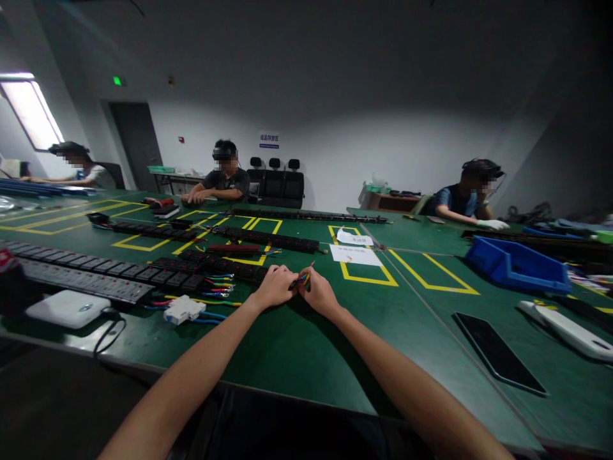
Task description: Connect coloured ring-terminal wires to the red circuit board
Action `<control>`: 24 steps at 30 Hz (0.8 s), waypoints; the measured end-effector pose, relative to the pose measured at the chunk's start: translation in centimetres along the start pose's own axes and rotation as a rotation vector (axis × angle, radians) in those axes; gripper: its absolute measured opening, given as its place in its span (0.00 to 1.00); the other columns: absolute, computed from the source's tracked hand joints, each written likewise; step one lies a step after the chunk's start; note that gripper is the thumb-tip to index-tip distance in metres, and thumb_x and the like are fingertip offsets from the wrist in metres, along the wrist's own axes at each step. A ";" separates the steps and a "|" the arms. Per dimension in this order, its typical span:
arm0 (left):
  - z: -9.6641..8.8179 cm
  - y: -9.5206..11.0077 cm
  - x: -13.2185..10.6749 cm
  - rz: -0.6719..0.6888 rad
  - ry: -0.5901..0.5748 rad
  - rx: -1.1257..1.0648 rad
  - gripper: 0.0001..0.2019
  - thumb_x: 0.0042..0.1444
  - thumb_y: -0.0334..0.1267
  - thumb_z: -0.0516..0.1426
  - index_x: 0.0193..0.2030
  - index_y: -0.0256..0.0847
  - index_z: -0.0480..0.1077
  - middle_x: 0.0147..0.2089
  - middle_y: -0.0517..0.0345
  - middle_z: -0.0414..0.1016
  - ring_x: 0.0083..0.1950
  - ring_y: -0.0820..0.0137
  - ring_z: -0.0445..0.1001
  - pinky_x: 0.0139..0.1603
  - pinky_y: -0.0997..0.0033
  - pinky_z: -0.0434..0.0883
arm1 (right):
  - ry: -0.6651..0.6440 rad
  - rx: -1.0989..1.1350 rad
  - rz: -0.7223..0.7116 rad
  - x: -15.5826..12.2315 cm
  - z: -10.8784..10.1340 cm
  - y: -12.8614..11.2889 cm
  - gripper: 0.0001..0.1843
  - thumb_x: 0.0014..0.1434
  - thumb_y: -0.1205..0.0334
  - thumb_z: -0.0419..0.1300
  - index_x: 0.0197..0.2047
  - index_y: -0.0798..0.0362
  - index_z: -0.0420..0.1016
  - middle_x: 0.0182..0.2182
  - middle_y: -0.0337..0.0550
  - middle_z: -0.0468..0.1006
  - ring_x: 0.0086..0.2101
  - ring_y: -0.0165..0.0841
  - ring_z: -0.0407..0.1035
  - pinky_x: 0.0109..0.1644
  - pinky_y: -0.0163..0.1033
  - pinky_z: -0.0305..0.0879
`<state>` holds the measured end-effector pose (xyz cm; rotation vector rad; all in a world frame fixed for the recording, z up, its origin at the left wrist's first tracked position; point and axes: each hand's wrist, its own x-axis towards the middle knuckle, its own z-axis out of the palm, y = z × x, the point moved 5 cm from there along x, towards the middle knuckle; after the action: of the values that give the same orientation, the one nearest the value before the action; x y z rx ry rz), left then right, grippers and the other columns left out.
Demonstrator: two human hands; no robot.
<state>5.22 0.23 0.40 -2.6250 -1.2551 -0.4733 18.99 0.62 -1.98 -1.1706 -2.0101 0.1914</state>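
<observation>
Both my arms reach out over the green table [297,345]. My left hand [274,286] and my right hand [320,292] meet knuckle to knuckle, each closed around a small bundle of coloured wires [303,278] held between them. Red, yellow and blue wire ends stick up from the fingers. Just left of my hands lie loose wires with coloured ends [218,285] and a white circuit breaker [183,309].
Long black power strips [86,275] lie to the left and across the middle [268,237]. A white box [67,308] sits near the left edge. White papers [355,254], a blue bin [517,263], a black phone [498,351] and a white device [567,329] lie to the right. Three people sit at the far side.
</observation>
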 end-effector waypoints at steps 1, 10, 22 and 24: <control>-0.1 0.0 0.0 -0.001 -0.002 -0.001 0.05 0.59 0.36 0.59 0.42 0.42 0.73 0.45 0.54 0.80 0.52 0.58 0.72 0.53 0.56 0.62 | 0.001 0.000 -0.002 0.0 0.0 0.0 0.11 0.59 0.65 0.57 0.46 0.49 0.67 0.41 0.45 0.79 0.38 0.39 0.74 0.41 0.39 0.66; -0.2 0.1 0.0 0.003 -0.022 -0.005 0.06 0.61 0.35 0.58 0.44 0.42 0.73 0.46 0.53 0.80 0.52 0.59 0.72 0.54 0.56 0.61 | 0.010 -0.001 -0.001 0.0 0.1 0.1 0.10 0.60 0.64 0.57 0.46 0.49 0.68 0.41 0.45 0.79 0.39 0.38 0.75 0.41 0.39 0.67; -0.2 0.1 0.0 -0.001 -0.020 -0.003 0.05 0.60 0.36 0.58 0.43 0.43 0.72 0.45 0.53 0.80 0.52 0.58 0.72 0.54 0.57 0.61 | 0.009 -0.003 -0.007 0.0 0.1 0.2 0.11 0.60 0.64 0.57 0.46 0.49 0.68 0.41 0.45 0.78 0.39 0.38 0.74 0.42 0.39 0.67; -0.2 0.1 0.0 0.001 -0.019 -0.003 0.05 0.60 0.36 0.58 0.43 0.43 0.72 0.45 0.53 0.80 0.52 0.58 0.72 0.53 0.57 0.61 | 0.007 -0.004 -0.007 0.0 0.1 0.2 0.11 0.60 0.64 0.57 0.47 0.50 0.68 0.41 0.45 0.79 0.39 0.38 0.74 0.42 0.39 0.67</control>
<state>5.28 0.07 0.55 -2.6387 -1.2600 -0.4512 19.04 0.78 -2.20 -1.1651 -2.0097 0.1792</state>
